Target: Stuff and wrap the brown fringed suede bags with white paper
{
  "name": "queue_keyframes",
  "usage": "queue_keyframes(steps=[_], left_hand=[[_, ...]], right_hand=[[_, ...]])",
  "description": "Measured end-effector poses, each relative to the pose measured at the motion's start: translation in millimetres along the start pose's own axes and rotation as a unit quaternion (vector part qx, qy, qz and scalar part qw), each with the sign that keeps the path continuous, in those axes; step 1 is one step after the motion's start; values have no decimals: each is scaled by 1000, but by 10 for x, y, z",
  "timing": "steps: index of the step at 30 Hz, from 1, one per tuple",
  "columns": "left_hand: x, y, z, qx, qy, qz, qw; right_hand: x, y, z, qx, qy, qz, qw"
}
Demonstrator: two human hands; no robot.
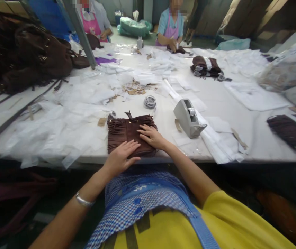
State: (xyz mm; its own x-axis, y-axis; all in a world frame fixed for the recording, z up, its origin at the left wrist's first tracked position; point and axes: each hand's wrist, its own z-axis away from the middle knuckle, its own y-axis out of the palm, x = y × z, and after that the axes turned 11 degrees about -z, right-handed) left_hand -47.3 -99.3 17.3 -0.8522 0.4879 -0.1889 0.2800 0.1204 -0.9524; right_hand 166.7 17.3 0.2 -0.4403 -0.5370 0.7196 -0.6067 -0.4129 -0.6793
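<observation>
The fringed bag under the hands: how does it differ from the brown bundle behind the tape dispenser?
The bag lies closer to the camera than the bundle. The left hand and right hand rest on the bag; no hand touches the bundle. A white strip crosses the bundle; none shows on the bag. Both are dark brown.

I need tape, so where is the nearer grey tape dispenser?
In the head view, the tape dispenser stands on the table, right of the brown fringed bag and beside the long white strips.
</observation>
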Motion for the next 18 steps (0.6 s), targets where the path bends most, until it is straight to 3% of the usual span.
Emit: queue_keyframes(steps=[4,7,9,13,18], left_hand=[[5,207,96,21,23,6,999],[55,233,99,-5,34,-10,999],[44,203,58,-27,20,-21,999],[37,160,-60,-74,-18,-23,997],[152,223,-103,-69,43,-15,997]], right_hand=[[-19,-236,396,-63,-79,-85,991],[-36,-258,673,-50,-133,-22,990],[-38,-215,764,-49,-132,36,989],[-7,-95,729,-83,-108,106,985],[-25,34,470,-61,-140,128,980]])
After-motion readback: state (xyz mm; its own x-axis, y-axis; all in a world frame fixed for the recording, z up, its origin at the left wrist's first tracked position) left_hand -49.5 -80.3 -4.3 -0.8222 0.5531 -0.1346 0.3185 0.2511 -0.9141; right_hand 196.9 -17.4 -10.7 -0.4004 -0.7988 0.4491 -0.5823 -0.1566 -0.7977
